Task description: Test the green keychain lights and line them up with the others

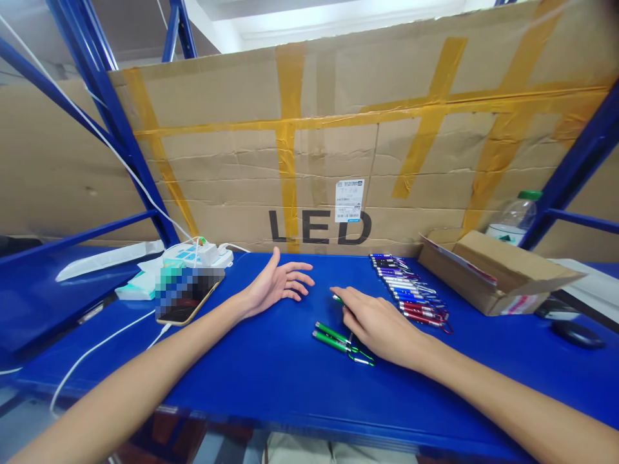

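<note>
My left hand is held over the blue table with its fingers apart and nothing in it. My right hand is closed around a slim green penlight; only its tip shows, and the fingers hide the rest. Just below that hand, two green penlights lie side by side on the table, with a green carabiner clip at their right end. To the right is a row of several penlights in black, purple, silver, blue and red, with clips on their right ends.
A large taped cardboard sheet marked LED stands along the back. An open cardboard box, a bottle and a black mouse are at the right. A phone, power strip and white cables lie left.
</note>
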{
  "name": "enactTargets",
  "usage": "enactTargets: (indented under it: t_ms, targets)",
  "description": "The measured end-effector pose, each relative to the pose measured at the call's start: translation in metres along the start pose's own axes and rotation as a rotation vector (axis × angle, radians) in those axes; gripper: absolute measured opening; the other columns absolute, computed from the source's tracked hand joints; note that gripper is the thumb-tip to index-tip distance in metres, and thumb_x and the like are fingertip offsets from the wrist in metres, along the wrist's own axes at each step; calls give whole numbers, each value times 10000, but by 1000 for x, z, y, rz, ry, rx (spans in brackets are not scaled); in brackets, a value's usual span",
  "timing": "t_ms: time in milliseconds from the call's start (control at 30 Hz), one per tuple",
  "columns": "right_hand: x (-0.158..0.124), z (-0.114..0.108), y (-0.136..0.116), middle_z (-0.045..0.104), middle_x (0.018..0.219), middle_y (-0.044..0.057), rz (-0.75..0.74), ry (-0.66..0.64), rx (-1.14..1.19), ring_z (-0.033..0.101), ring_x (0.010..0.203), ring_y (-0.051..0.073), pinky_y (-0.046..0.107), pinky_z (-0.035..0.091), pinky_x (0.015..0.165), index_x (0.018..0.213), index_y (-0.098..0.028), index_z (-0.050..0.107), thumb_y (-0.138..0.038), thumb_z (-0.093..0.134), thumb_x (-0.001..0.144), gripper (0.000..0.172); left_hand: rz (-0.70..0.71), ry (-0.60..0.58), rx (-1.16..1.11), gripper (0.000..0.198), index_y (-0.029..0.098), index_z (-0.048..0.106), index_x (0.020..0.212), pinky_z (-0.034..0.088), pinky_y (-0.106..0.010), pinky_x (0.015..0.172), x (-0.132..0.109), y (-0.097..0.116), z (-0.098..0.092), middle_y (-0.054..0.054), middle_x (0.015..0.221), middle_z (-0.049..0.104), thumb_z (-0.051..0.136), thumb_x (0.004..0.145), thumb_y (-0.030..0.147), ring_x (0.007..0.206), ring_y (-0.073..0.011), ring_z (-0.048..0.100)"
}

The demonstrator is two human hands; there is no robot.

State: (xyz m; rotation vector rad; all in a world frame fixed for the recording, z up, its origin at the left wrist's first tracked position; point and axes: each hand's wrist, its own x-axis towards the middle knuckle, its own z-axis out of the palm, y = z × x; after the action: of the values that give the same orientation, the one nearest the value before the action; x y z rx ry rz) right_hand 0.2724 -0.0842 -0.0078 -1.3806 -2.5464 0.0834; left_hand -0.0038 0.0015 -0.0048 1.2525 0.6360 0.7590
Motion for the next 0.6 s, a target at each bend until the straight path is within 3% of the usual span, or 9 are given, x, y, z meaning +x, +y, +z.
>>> enactTargets:
  t_ms: [167,400,600]
  targets:
    - [-2,-7,-12,660,1448,189,-10,-115,-67,765,1030,301,414,575,851,1679,-142,389,-217,369,1101,583,4,-19,8,967,130,680,1384,561,-359,825,0,1,-1,-199,1208,735,197,1006,878,971,-266,703]
    - [-1,-5,-2,645,1512,219,-16,-153,-6,736,1196,359,476,571,942,1728,-92,251,-214,327,1100,644,5,-1,22,976,126,676,1384,563,-355,815,0,1,2,-199,1205,731,176,1009,875,968,-263,698]
    - [0,-5,-4,681,1474,198,4,-139,26,754,1176,366,477,574,947,1705,-120,336,-228,350,1103,612,0,5,18,974,132,675,1396,557,-347,825,-1,1,1,-189,1178,737,238,989,900,967,-260,699]
